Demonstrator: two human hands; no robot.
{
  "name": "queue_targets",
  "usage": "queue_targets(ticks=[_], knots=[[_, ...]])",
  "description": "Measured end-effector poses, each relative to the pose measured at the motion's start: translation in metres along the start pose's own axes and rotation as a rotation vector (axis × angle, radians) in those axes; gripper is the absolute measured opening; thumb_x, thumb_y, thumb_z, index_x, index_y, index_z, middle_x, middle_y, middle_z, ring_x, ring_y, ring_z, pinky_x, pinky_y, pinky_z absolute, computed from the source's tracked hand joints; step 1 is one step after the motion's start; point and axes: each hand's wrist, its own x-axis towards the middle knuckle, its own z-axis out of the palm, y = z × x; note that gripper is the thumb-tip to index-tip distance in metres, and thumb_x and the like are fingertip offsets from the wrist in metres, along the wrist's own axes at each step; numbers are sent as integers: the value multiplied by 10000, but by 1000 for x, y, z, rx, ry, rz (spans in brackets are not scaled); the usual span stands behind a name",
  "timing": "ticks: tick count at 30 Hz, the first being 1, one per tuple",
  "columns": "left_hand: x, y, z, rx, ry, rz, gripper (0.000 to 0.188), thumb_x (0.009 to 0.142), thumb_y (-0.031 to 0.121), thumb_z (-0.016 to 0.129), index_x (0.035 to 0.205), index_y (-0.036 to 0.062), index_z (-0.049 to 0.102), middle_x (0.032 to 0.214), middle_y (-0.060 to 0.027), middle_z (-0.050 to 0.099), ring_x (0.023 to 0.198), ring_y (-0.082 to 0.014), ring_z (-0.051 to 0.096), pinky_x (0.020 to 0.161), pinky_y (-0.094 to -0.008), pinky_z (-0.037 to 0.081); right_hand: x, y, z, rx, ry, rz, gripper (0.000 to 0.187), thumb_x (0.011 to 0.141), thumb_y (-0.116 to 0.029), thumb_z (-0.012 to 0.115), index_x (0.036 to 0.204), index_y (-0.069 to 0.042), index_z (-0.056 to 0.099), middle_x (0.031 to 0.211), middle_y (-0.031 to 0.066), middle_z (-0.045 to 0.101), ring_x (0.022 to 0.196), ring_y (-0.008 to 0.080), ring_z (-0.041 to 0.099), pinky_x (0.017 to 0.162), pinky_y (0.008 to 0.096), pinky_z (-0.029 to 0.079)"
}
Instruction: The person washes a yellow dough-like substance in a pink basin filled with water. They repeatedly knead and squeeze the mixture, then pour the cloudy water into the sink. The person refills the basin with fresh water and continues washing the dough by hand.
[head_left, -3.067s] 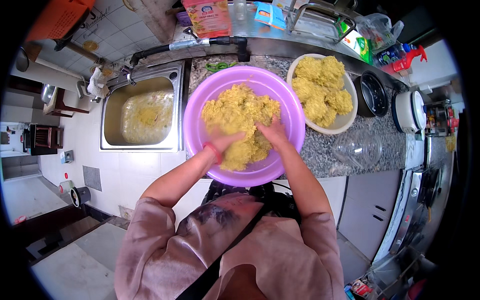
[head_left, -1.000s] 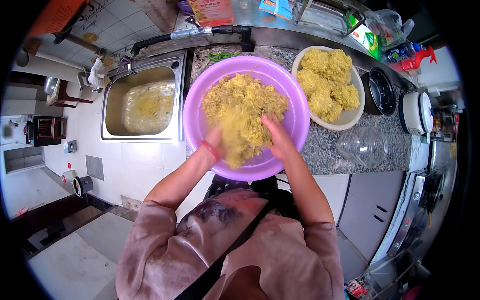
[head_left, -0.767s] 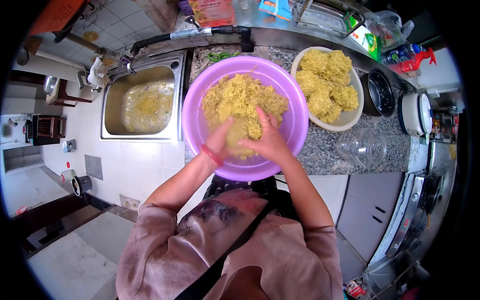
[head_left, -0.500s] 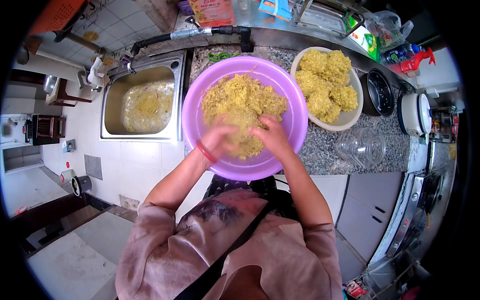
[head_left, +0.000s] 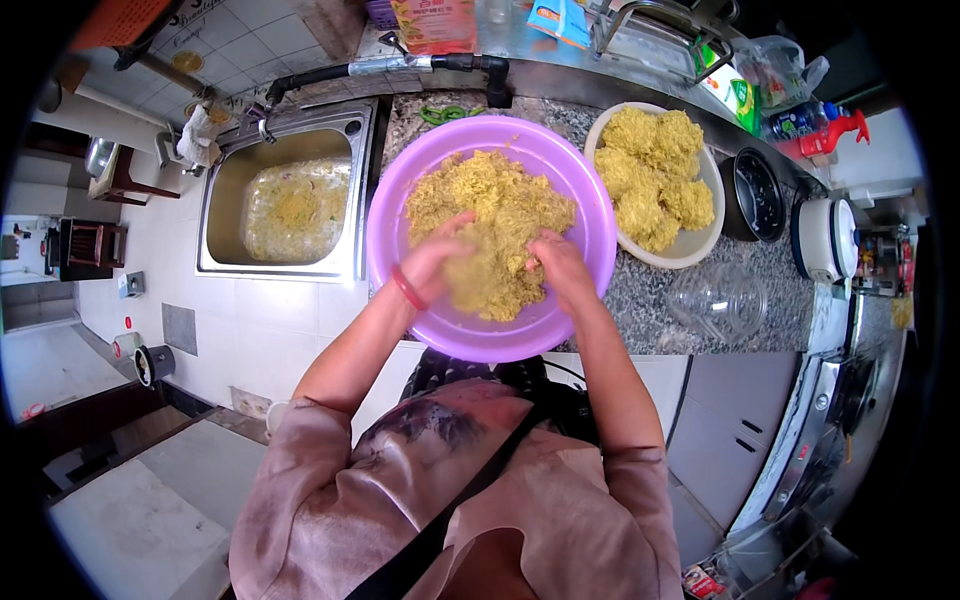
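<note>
A: First entry?

B: My left hand (head_left: 432,265): one, fingers spread apart, blurred, at the near left side of the yellow mash (head_left: 492,225). Red bracelet (head_left: 409,288) on the wrist.

A: Second?

B: My right hand (head_left: 562,268): one, fingers curled inward at the right side of the same mash. Whether they are closed on any of it, I cannot tell.

A: The mash itself?

B: One heap, loose and shreddy, between my hands, lying in the purple basin (head_left: 386,240).

A: And the basin?

B: Round, on the left part of the speckled counter (head_left: 640,312), its near rim reaching the counter's near edge.

A: Further out?

B: Cream bowl (head_left: 692,246): one, just right of the basin, toward the far edge, holding several rounded yellow clumps (head_left: 650,165). Clear container (head_left: 718,300): one, between that bowl and the near edge. Black pot (head_left: 756,195): one, beside the bowl, toward the far right corner. White cooker (head_left: 822,240): one, at the right edge. Green bundle (head_left: 448,114): small, kind unclear, near the far left corner.

A: Last?

B: Metal sink (head_left: 359,205): one, along the counter's left edge, cloudy liquid (head_left: 295,210) inside.
</note>
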Motion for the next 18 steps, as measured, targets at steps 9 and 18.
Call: queue_targets(ticks=[9,18], knots=[[38,-9,-14,374,136,125,360,833,209,614,1132,38,512,997,-87,603,862,-175,597,760,-287,494,10,-4,16,37,71,-226,305,757,-240,645,958,-11,643,994,69,609,904,147,548,801,275,416],[26,7,7,12,299,-49,383,887,332,547,1124,31,542,980,-81,622,868,-185,601,794,-315,481,8,-5,9,291,111,-74,424,782,-239,637,1176,-114,544,1151,121,539,1030,211,514,897,325,388]])
